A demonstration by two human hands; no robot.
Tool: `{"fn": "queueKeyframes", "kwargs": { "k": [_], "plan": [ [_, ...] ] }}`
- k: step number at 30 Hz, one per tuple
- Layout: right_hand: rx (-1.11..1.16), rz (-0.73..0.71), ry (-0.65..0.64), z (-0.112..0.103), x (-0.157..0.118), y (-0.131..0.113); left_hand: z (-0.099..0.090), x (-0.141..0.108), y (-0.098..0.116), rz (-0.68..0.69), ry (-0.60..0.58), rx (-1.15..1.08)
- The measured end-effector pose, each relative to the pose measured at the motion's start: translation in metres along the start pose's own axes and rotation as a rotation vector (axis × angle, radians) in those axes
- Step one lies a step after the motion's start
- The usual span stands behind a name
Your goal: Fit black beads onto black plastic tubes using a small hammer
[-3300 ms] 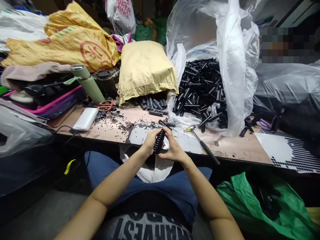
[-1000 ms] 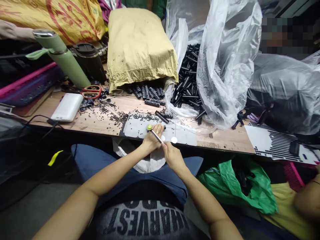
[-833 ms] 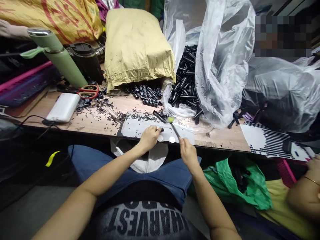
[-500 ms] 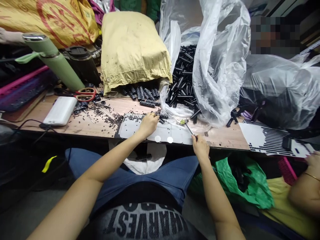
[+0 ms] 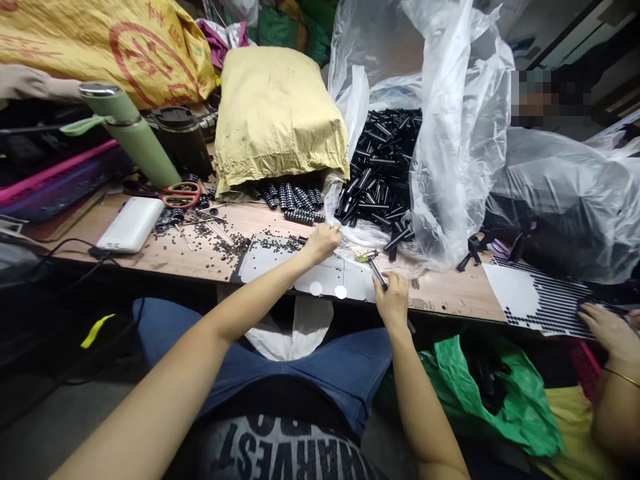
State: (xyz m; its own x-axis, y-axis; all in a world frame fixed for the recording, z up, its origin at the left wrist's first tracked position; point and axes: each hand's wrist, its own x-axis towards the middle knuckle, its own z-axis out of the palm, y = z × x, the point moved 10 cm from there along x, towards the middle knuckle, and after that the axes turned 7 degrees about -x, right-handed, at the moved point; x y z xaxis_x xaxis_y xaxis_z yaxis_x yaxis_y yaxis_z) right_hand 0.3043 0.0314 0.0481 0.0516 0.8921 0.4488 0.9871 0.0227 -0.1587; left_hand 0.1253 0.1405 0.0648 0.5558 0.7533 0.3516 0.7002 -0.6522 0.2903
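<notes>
My left hand (image 5: 323,244) is closed over the back of the pale sheet (image 5: 270,262), near the plastic bag's lower edge; what its fingers hold is too small to make out. My right hand (image 5: 392,297) is wrapped round the handle of a small hammer (image 5: 369,256), whose yellow-green and metal head lies over the sheet's right part. Beyond the hands, black tubes (image 5: 375,193) spill from a clear plastic bag (image 5: 445,153). Ridged black rods (image 5: 300,200) stick out from under a yellow paper sack (image 5: 280,113). Tiny dark pieces (image 5: 225,243) are scattered left of the sheet.
A white box (image 5: 131,225), red-handled scissors (image 5: 181,195), a green bottle (image 5: 135,137) and a dark cup (image 5: 183,143) stand at left. At right, another person's hand (image 5: 613,333) touches a sheet of black strips (image 5: 545,293). A green bag (image 5: 500,400) hangs below the table edge.
My left hand has moved right and slightly up, towards the bag. My right hand still holds the hammer, slightly lower. The other person's hand has come onto the sheet; the camera view has shifted.
</notes>
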Motion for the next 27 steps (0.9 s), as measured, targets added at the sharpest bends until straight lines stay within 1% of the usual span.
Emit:
{"fn": "queueKeyframes", "kwargs": {
  "k": [1, 2, 3, 4, 6, 7, 9, 10, 12, 14, 16, 17, 19, 21, 22, 23, 25, 26, 27],
  "plan": [
    [0.036, -0.014, 0.008, 0.000, 0.003, -0.007, -0.016, -0.012, -0.012, -0.035, 0.072, -0.036],
    [0.076, -0.033, 0.002, 0.002, 0.007, -0.016, -0.033, -0.027, -0.026, -0.071, 0.152, -0.080],
    [0.117, -0.053, -0.016, 0.005, 0.012, -0.026, -0.047, -0.045, -0.043, -0.105, 0.203, -0.093],
    [0.158, -0.074, -0.044, 0.010, 0.017, -0.038, -0.059, -0.065, -0.063, -0.145, 0.246, -0.092],
    [0.235, -0.119, -0.112, 0.023, 0.031, -0.066, -0.084, -0.114, -0.113, -0.317, 0.411, -0.096],
    [0.268, -0.145, -0.144, 0.031, 0.040, -0.083, -0.089, -0.136, -0.136, -0.407, 0.430, -0.073],
    [0.313, -0.209, -0.201, 0.046, 0.062, -0.119, -0.087, -0.171, -0.172, -0.559, 0.381, 0.001],
    [0.318, -0.240, -0.225, 0.055, 0.075, -0.137, -0.085, -0.185, -0.185, -0.630, 0.355, 0.042],
    [0.271, -0.279, -0.279, 0.075, 0.102, -0.168, -0.082, -0.205, -0.202, -0.751, 0.340, 0.109],
    [0.179, -0.290, -0.366, 0.099, 0.125, -0.190, -0.085, -0.214, -0.207, -0.822, 0.374, 0.146],
    [0.121, -0.293, -0.448, 0.116, 0.140, -0.203, -0.092, -0.216, -0.203, -0.828, 0.437, 0.157],
    [0.114, -0.295, -0.477, 0.121, 0.144, -0.208, -0.096, -0.214, -0.199, -0.814, 0.479, 0.149],
    [0.131, -0.293, -0.502, 0.121, 0.143, -0.216, -0.104, -0.211, -0.189, -0.771, 0.581, 0.084],
    [0.158, -0.287, -0.519, 0.117, 0.129, -0.224, -0.105, -0.203, -0.177, -0.728, 0.677, -0.095],
    [0.198, -0.289, -0.530, 0.113, 0.117, -0.230, -0.101, -0.197, -0.173, -0.707, 0.708, -0.243],
    [0.258, -0.305, -0.544, 0.109, 0.104, -0.237, -0.094, -0.189, -0.169, -0.690, 0.727, -0.421],
    [0.407, -0.381, -0.558, 0.097, 0.077, -0.252, -0.075, -0.173, -0.161, -0.683, 0.756, -0.780],
    [0.463, -0.423, -0.548, 0.090, 0.066, -0.256, -0.067, -0.167, -0.158, -0.692, 0.774, -0.910],
    [0.481, -0.450, -0.526, 0.083, 0.058, -0.255, -0.062, -0.165, -0.155, -0.704, 0.799, -0.980]
  ]
}}
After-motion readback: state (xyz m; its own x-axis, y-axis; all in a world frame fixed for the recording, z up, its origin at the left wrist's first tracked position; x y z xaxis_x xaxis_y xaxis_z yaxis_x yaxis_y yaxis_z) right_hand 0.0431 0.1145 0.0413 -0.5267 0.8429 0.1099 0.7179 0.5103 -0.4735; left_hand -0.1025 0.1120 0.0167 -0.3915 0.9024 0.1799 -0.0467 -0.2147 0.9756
